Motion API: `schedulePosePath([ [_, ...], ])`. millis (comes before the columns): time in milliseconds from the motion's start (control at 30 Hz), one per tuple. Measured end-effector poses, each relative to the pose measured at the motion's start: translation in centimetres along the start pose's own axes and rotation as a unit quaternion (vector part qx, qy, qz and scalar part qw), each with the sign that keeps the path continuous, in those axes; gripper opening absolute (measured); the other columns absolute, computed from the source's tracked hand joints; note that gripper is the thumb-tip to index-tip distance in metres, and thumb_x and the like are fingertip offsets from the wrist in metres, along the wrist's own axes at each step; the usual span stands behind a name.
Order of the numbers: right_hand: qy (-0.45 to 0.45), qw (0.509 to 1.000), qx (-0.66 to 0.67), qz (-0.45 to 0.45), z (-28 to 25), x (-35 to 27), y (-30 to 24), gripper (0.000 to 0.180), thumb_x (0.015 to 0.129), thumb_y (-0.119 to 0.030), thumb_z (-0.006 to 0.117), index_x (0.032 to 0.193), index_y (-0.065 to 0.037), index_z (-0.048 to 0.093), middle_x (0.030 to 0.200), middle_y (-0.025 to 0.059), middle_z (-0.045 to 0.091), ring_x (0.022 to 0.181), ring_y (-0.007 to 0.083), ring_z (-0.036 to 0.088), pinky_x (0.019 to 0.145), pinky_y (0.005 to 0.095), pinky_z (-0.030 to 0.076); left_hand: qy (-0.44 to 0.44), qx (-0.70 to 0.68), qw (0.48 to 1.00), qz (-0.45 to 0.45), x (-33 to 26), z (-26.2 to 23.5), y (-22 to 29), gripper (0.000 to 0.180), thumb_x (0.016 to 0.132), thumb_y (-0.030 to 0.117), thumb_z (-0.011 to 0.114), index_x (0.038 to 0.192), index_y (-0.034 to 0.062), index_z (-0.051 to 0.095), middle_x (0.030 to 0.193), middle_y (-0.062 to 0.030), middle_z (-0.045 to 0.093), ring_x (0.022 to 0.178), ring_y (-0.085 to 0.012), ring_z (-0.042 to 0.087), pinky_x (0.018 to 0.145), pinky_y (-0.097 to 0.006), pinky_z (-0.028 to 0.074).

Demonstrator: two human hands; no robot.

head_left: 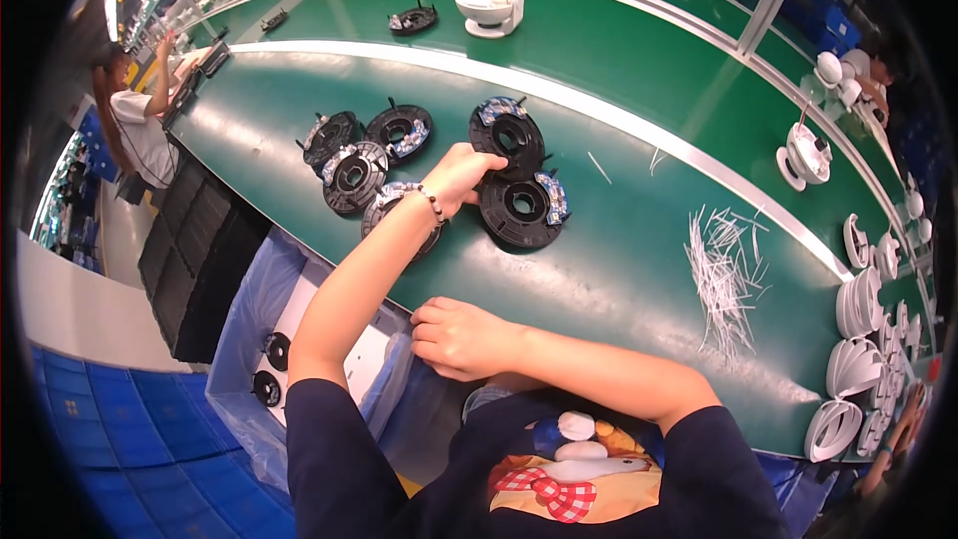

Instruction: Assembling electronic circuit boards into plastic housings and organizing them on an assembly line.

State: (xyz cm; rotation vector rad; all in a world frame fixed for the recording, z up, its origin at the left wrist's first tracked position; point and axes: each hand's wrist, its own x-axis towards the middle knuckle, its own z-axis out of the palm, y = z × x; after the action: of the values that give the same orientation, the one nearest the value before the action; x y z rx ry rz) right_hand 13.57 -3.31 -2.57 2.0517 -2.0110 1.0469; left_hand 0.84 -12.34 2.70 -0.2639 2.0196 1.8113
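Observation:
My left hand point(467, 178), with a beaded bracelet at the wrist, pinches the edge of a black round plastic part point(513, 132) that carries a small blue circuit board. Just below it, partly overlapped, another such black part point(521, 212) lies on the green table. Left of the hand are several more: one at the back point(399, 132), one beside it point(329, 138), one in front point(354, 178), and one partly behind my left wrist point(384, 208). At the table's near edge, my right hand point(456, 337) is curled closed; the inside of its fingers is hidden.
A pile of thin white strips point(723, 279) lies on the right, with white curved shells point(856, 364) beyond. A blue-lined bin point(249, 304) stands below the near edge. On the conveyor point(619, 60) sit white housings point(489, 6). Another person point(145, 120) sits far left.

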Motion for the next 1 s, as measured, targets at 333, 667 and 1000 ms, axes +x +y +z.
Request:
schedulePosePath([
  [333,-0.001,1.0,0.026,0.001,-0.1,0.4,0.1,0.018,0.059,-0.012,0.061,0.071,-0.002,0.052,0.076,0.01,0.053,0.087,0.0262,0.049,0.079,0.0363,0.039,0.027,-0.232,0.972,-0.013,2.1,-3.7,-0.5,0.05,0.088,0.037,0.039,0.118,-0.0022,0.037,0.114,-0.0224,0.046,0.1,-0.033,0.05,0.086,-0.039,0.042],
  [667,0.002,0.999,-0.001,0.043,-1.4,1.5,0.5,0.022,0.057,-0.006,0.063,0.077,-0.001,0.056,0.08,0.0089,0.056,0.088,0.0263,0.051,0.08,0.0384,0.04,0.482,-0.012,0.781,0.397,-15.8,-15.1,-10.4,0.024,0.084,0.01,0.05,0.105,-0.0017,0.052,0.096,-0.0124,0.06,0.084,-0.0163,0.059,0.074,-0.025,0.047],
  [1000,-0.055,0.994,-0.051,0.076,-0.9,2.8,-0.9,0.023,0.059,-0.003,0.064,0.081,-0.002,0.058,0.085,0.0078,0.057,0.088,0.0262,0.052,0.08,0.0423,0.042,0.633,0.137,0.619,-0.444,-30.5,-22.6,-52.4,0.078,0.066,0.052,0.057,0.11,-0.0108,0.046,0.113,-0.0273,0.047,0.106,-0.0369,0.046,0.092,-0.038,0.035],
])
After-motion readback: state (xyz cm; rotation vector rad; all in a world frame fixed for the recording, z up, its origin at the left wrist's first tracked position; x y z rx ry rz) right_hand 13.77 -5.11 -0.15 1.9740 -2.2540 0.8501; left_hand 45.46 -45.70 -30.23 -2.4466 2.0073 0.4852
